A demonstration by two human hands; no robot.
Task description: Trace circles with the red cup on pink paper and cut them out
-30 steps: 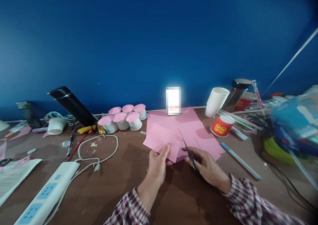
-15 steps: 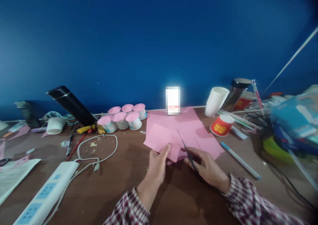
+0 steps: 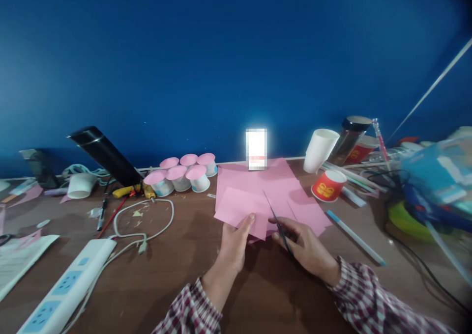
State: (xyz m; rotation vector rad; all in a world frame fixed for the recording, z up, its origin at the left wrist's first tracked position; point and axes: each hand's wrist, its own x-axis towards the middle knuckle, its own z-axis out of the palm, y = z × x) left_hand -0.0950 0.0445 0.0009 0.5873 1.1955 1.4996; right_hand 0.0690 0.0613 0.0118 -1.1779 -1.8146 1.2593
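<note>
At centre of the wooden desk, left hand pinches the near edge of a pink paper sheet, thumb on top, remaining fingers curled under it. Right hand is closed around the scissors; blades point up and away, narrow, nearly together, tip over the sheet's right edge.

Change vs. a second ago: almost nothing. Both hands and the blades sit in the same spot, sheet edge unmoved; only a slight camera drift. Read: the cut looks paused or creeping along, with no visible advance in the paper.

Sheet position: lifted slightly at the near edge, lying over a larger stack of pink paper that runs far toward the wall. Held sheet is between the two hands, touching left thumb, blades just beside its right side; can't tell if the blades actually bite the paper.

Around: pink-topped cups far left, red paper cup right, blue pen right, power strip near left.
</note>
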